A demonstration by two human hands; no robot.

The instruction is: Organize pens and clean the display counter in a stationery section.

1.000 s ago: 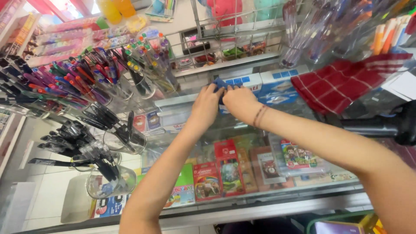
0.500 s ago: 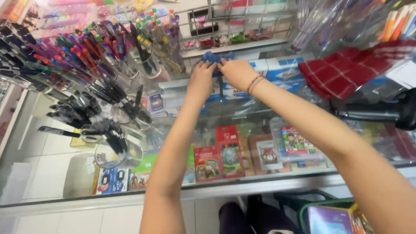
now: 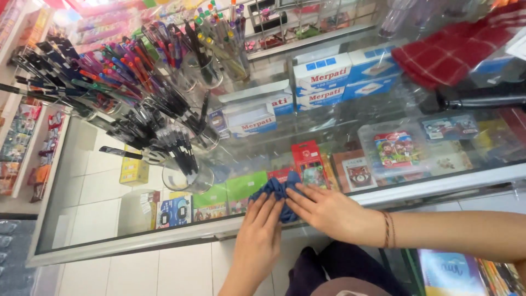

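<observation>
A small blue cloth [image 3: 276, 193] lies bunched and wrinkly on the smooth glass tabletop [image 3: 350, 115]. It looks soft and lumpy, with folds in it.

The left hand [image 3: 258, 237] comes up from below with its palm down. Its fingers [image 3: 267, 206] are straight and close together, and the tips press on the near edge of the cloth. The right hand [image 3: 327, 210] comes in from the right, with a thin string bracelet [image 3: 388, 229] at the wrist. Its fingers [image 3: 300, 198] are spread a little and lie flat on the right side of the cloth. Neither hand is curled around the cloth; both just press on it from above.

Past the fingertips, under the glass, lie flat colourful packs [image 3: 310, 164]. Farther away from the fingers stand white and blue cardboard boxes [image 3: 320, 79], square and stacked. To the left of the fingers stand clear round cups [image 3: 189, 178] full of long thin pens [image 3: 137, 118]. Far off to the right of the fingers lies a red checked cloth [image 3: 455, 49].
</observation>
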